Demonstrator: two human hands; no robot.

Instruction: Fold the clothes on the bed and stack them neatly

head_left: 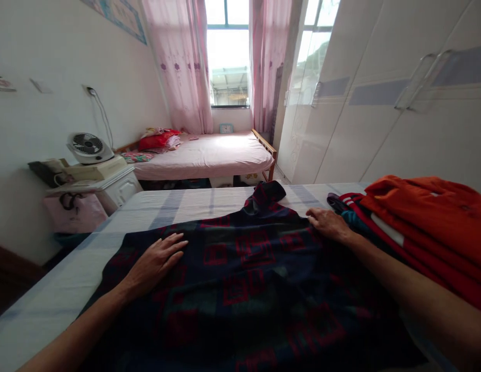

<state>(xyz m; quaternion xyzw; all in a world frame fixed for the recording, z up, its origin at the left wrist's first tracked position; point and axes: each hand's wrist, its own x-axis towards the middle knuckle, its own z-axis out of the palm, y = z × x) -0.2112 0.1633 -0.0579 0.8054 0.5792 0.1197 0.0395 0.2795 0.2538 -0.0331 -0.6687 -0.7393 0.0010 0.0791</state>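
Note:
A dark navy and green shirt (pixel 240 289) with red square patterns lies spread over the near bed, its collar (pixel 266 195) pointing away from me. On its left shoulder area rests my left hand (pixel 157 261), flat and open with fingers stretched out. My right hand (pixel 328 223) is at the shirt's upper right shoulder edge, fingers curled and closed on the cloth there. Just right of that hand stands a pile of folded clothes, with an orange garment (pixel 430 206) on top and red ones (pixel 419 263) beneath. The shirt's lower end runs out of view.
The near bed carries a white and blue checked sheet (pixel 147 206). Beyond it is a second bed (pixel 221 150) with pink bedding under a curtained window. A cabinet (pixel 120 186) holding a fan (pixel 89 144) stands left, beside a pink bag (pixel 75 212). White wardrobes (pixel 360 124) line the right.

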